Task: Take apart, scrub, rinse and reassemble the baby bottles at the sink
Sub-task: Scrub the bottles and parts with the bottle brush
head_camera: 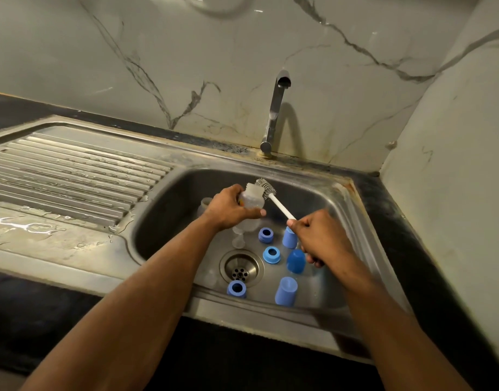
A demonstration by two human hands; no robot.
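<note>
My left hand [228,206] was wrapped round a clear baby bottle [251,199], holding it tilted above the sink [352,210] basin, mouth end pointing away from me, up toward the tap [275,114]. My right hand [321,238] gripped the white handle of the bottle brush [279,206], fingers curled round it; the bristle head sat just beside the bottle's mouth, touching or nearly so, I couldn't tell which. Loose parts lay on the sink floor around the drain [241,268]: three blue collar rings, one [265,235] beyond the drain, one [271,254] just right of the drain, one [237,289] on the near side of the drain. Three blue caps lay right of the drain: one [289,237] partly under my right hand, one darker [296,261] below it, one [286,290] nearest me. Clear teats [239,235] sat just beyond the drain, under the held bottle. Another clear bottle [204,206] showed behind my left hand, mostly hidden. The draining board [73,170] left of the basin was wet.
</note>
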